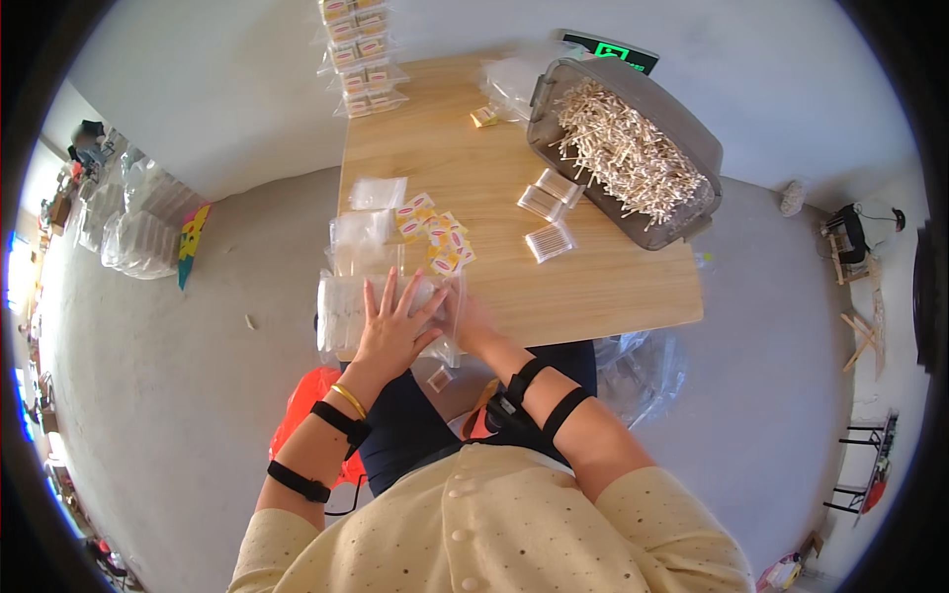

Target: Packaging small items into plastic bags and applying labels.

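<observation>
left hand [400, 318] splayed wide, palm down over clear plastic bags [341, 308] at the near left of the table [593, 296], gripping nothing visible. right hand [473, 324] tucked close alongside, fingertips hidden, can't tell if they're holding anything. just beyond, yellow-and-white cards [442, 235] lie loose. farther right, three swab packs [549, 241], then a grey bin [698, 163] heaped with loose swabs [633, 148]. far left, bagged stacks [362, 54] look done; cards, packs and swabs here remain unbagged.
</observation>
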`<state>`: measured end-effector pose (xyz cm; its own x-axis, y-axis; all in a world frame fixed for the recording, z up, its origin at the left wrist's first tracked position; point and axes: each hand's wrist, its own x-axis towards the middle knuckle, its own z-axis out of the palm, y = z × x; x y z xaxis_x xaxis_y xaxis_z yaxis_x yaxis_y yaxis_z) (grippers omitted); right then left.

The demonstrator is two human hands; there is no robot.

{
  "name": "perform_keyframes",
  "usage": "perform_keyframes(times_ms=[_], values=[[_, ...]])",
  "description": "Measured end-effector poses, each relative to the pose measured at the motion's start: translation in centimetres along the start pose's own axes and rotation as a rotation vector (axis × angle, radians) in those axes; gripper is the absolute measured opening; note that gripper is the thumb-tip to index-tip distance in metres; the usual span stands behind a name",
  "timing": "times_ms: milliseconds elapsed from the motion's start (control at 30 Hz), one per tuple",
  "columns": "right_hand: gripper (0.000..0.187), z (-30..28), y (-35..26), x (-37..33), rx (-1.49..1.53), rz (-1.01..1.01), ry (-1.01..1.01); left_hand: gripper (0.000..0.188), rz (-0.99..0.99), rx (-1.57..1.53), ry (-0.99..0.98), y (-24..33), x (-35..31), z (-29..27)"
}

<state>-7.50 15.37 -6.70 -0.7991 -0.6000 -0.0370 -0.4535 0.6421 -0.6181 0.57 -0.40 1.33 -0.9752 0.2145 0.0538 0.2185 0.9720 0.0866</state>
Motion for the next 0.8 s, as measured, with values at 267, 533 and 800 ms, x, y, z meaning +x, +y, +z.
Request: perform_keyframes(times_ms=[267, 533, 800], values=[[0.043, -7.1, 10.3, 0.8, 0.063, 0.189, 0.571, 0.056, -0.053, 0.004, 0.003, -0.3, -0.5, -0.1], [0.043, -15.1, 12.5, 7.9, -0.348, 0.092, 0.375, 0.055, -0.045, -0.013, -0.014, 0.2, 0.4, 0.0], [0.032, -16.5, 14.2, 9.1, -0.486, 0.168, 0.347, 0.056, -0.039, -0.037, -0.033, 0.1, 0.7, -0.1]])
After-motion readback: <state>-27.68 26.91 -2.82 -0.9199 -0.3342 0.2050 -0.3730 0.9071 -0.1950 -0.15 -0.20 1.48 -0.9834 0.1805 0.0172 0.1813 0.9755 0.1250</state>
